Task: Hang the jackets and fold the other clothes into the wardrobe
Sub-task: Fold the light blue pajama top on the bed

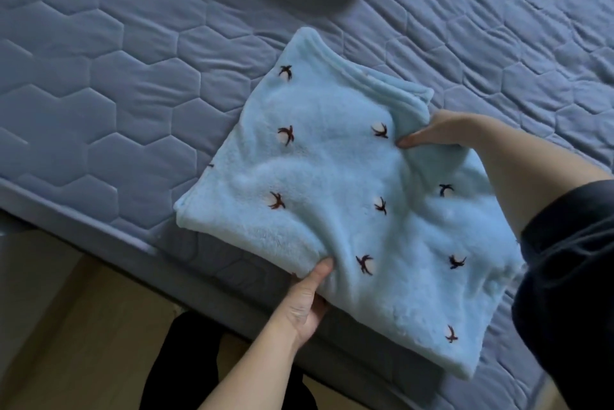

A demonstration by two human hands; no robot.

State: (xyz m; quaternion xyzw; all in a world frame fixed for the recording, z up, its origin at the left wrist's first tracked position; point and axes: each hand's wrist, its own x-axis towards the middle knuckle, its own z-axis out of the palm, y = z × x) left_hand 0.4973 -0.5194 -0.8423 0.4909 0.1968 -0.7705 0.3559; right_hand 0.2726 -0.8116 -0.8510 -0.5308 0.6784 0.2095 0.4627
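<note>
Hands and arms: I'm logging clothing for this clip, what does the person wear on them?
The left hand and right hand are bare: no gloves, rings or watch visible. The right arm wears a dark sleeve that ends above the forearm; no sleeve shows on the left arm.

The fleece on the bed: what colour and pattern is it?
The fleece is light blue with small dark brown bird-like marks scattered over it, as the head view shows.

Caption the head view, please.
Left hand and right hand grip a folded blue fleece garment on the quilted bed.
</note>
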